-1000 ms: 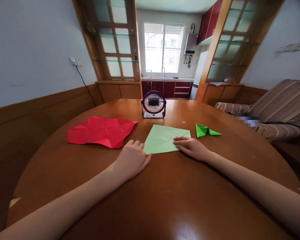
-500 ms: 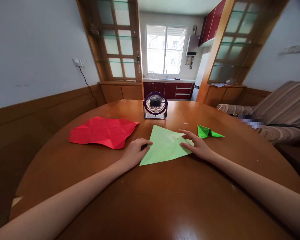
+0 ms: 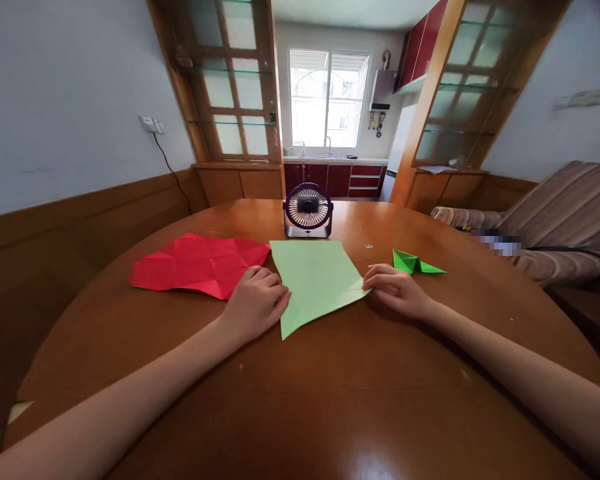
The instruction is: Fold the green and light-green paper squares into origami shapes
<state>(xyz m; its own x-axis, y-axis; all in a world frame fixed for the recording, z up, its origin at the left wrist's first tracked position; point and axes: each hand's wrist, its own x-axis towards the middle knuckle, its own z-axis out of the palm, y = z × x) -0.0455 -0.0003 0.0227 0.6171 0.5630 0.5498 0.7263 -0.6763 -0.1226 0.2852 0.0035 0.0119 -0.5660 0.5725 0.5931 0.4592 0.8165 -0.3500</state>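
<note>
A pale green sheet of paper [image 3: 315, 277] lies on the table between my hands, its near edge curving up toward the right. My left hand [image 3: 257, 300] grips the paper's left edge, thumb against it and fingers curled. At the right corner, my right hand [image 3: 393, 290] pinches the paper between thumb and fingers. Just left of my left hand spreads a creased red sheet of paper [image 3: 195, 263]. Beyond my right hand sits a folded bright green paper piece [image 3: 414, 263], partly standing up.
A small purple round fan [image 3: 308, 208] stands on the round wooden table [image 3: 300, 407] behind the paper. Tiny white scraps [image 3: 369, 246] lie to its right. A striped sofa [image 3: 570, 213] is off to the right.
The pale green paper has turned and opened out, its far edge now running straight across. My left hand moved slightly left and my right hand closed on the right corner.
</note>
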